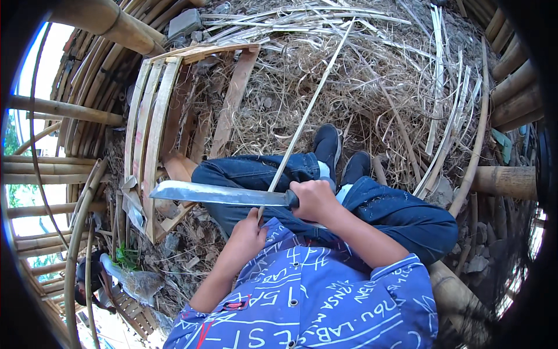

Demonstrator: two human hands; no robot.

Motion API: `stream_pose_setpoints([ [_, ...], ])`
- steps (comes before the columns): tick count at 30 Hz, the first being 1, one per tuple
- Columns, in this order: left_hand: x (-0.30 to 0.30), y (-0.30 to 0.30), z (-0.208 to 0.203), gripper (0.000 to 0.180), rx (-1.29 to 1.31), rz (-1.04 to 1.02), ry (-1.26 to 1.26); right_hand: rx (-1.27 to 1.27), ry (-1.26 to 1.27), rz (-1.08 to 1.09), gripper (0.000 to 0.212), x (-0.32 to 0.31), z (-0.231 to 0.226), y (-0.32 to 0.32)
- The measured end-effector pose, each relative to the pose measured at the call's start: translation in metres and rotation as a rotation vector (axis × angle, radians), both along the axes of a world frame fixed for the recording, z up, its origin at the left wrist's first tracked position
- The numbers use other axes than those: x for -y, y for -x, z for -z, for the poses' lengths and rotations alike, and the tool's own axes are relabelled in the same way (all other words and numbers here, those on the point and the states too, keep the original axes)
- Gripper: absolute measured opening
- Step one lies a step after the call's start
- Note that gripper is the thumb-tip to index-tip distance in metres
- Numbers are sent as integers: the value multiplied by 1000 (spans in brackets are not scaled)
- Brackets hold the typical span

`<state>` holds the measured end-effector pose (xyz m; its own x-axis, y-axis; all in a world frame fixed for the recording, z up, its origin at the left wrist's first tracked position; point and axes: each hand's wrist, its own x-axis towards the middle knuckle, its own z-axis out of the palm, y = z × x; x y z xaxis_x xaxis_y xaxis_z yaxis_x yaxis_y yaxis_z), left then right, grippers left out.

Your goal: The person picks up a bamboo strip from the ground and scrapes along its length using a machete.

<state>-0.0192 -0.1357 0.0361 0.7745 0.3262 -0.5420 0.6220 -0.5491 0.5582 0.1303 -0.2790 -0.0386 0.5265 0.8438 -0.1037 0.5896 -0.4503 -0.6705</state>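
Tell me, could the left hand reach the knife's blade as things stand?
Probably yes: the blade is just beyond the left hand, the way looks open, but that hand's grip on the thin strip may need loosening.

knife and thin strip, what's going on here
A person grips the knife by its handle in the right hand and holds the strip in the left hand. The blade crosses over the strip just ahead of the left hand; whether it touches is unclear. Beyond, the strip extends over shavings on the ground.

A broad-bladed machete (224,194) points left, crossing over a long, thin, pale strip (314,104) slanting up rightward.
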Motion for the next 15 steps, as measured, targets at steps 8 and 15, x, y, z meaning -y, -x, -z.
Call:
stream_pose_setpoints([
  [8,-5,3,-9,19,65,-31,29,156,56,63,31,4,13,-30],
  [15,-4,-1,-15,19,56,-40,33,176,-26,63,32,5,16,-35],
])
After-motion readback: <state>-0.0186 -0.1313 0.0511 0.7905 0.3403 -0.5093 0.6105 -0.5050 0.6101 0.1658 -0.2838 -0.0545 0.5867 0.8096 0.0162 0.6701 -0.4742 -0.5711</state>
